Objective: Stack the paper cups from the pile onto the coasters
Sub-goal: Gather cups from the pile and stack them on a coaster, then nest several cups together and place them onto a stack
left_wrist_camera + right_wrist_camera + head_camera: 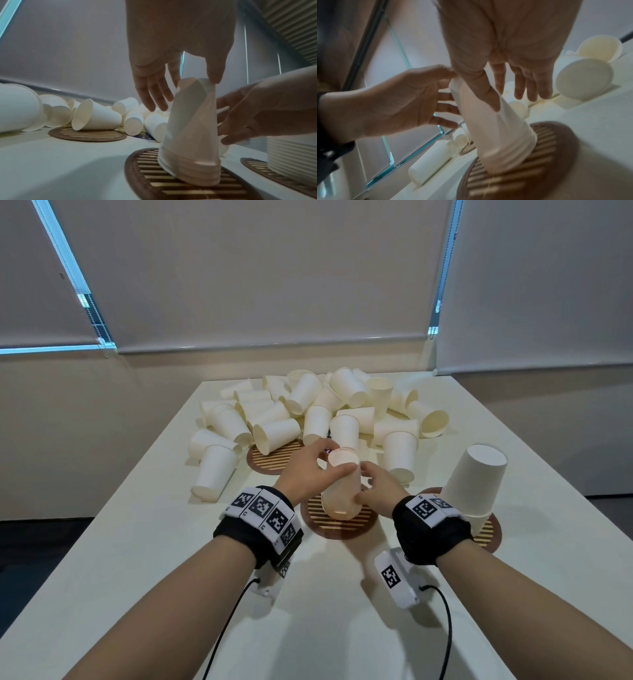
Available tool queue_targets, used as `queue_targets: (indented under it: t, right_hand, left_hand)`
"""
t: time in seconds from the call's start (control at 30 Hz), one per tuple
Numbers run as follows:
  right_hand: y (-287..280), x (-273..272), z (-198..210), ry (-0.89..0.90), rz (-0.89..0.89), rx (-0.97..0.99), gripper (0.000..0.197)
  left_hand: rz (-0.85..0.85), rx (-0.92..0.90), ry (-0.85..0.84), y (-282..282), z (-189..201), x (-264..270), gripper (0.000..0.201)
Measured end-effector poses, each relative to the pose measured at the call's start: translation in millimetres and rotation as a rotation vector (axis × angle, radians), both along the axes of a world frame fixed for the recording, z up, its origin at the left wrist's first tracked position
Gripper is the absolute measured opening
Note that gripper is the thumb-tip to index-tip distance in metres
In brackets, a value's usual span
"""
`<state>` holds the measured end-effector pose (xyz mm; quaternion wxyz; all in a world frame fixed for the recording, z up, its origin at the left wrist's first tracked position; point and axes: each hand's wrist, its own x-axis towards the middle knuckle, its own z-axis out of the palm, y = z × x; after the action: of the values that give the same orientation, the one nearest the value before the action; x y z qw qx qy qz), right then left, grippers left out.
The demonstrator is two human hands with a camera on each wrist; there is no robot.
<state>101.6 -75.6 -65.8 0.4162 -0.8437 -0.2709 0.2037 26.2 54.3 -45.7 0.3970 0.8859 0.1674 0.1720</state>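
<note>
A short stack of upside-down white paper cups (342,494) (188,128) (488,128) stands tilted on the middle striped coaster (361,525) (154,175) (547,155). My left hand (329,460) (193,81) (448,88) pinches the stack's top between thumb and index finger; its other fingers stretch out straight. My right hand (368,479) (228,128) (508,100) lies against the stack's right side, thumb laid along the wall and fingers straight. The pile of loose cups (325,405) covers the far part of the table.
A taller stack of inverted cups (476,484) (291,155) stands on the right coaster (491,537). The far-left coaster (274,462) (89,134) has a cup lying on it. Single upside-down cups (215,470) (399,453) stand in front of the pile. Wrist cables trail near me.
</note>
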Motion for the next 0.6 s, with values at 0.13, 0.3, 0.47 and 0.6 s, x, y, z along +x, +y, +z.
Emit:
queue_targets:
  t: [0.13,0.3,0.47,0.6]
  right_hand:
    - [0,17,12,-0.142,-0.166,-0.001,0.051]
    - [7,40,15,-0.26,-0.372,0.002,0.049]
    - [7,56,10,-0.251,-0.465,-0.175,0.066]
    - [10,58,3,-0.17,-0.511,-0.29,0.075]
  left_hand:
    - [-0.012,-0.001,0.044,-5,10,4,0.04]
    - [-0.104,0.14,0.12,-10,14,8,0.038]
    - [-0.056,0.269,0.212,-8,3,9,0.031]
    - [-0.074,0.193,0.179,-8,3,4,0.046]
